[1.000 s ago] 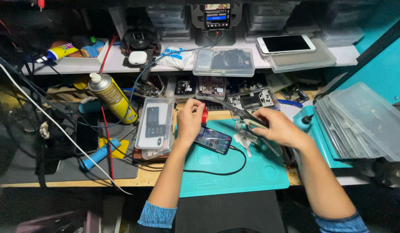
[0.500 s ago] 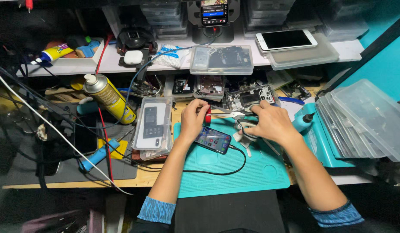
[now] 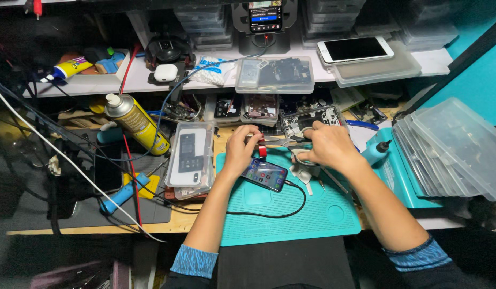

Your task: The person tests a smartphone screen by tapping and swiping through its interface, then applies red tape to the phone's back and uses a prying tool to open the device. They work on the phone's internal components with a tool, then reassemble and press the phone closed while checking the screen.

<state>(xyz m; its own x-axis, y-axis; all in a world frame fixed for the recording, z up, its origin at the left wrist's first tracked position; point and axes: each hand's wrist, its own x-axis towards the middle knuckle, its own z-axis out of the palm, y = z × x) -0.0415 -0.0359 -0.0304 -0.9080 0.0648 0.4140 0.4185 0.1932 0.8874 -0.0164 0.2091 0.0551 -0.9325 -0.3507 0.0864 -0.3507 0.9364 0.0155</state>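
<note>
Phone [image 3: 265,174], lit screen up, cabled, on teal mat [image 3: 291,219]. Left hand [image 3: 241,151] at its 11 o'clock, fingers curled on its top edge. Right hand [image 3: 327,147] at 2 o'clock, closed around a grey cloth [image 3: 303,172].

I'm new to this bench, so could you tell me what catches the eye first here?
At centre, the left hand and right hand work above a lit smartphone on the teal mat. Left of them leans a yellow spray can. At right sits a stack of clear plastic trays.
</note>
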